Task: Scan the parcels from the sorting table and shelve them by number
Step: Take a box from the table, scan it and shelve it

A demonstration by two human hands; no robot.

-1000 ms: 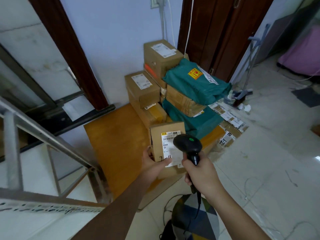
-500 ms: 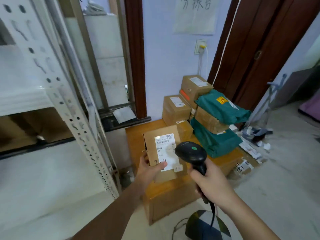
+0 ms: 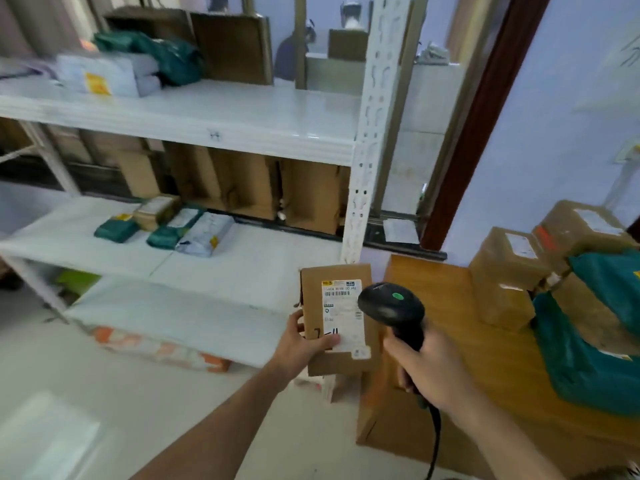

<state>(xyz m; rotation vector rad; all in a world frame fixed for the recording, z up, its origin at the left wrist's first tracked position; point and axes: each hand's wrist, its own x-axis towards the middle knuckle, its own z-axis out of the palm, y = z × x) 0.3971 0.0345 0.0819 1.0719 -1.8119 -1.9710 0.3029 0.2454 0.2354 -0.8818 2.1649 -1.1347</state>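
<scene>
Head view, lower centre of the frame: the left hand (image 3: 304, 344) grips a small brown cardboard parcel (image 3: 337, 318) by its left edge, thumb pressed on the lower corner of the white shipping label (image 3: 343, 313), label face turned up toward the camera. The parcel's long axis runs upright in the picture, and a handwritten mark sits just beside the thumb. The right hand (image 3: 433, 372) is closed round the grip of a black corded handheld barcode scanner (image 3: 393, 310), whose head overlaps the label's right edge. A white metal shelving rack (image 3: 221, 129) fills the upper left and centre, directly beyond and to the left of the parcel, so the left hand is the nearer to it. The orange-brown wooden sorting table (image 3: 450, 296), lower right, carries further brown boxes (image 3: 509, 258) and green mailer bags (image 3: 588, 358). Judgement: shelving falls to the left hand, moving forward and leftward.
</scene>
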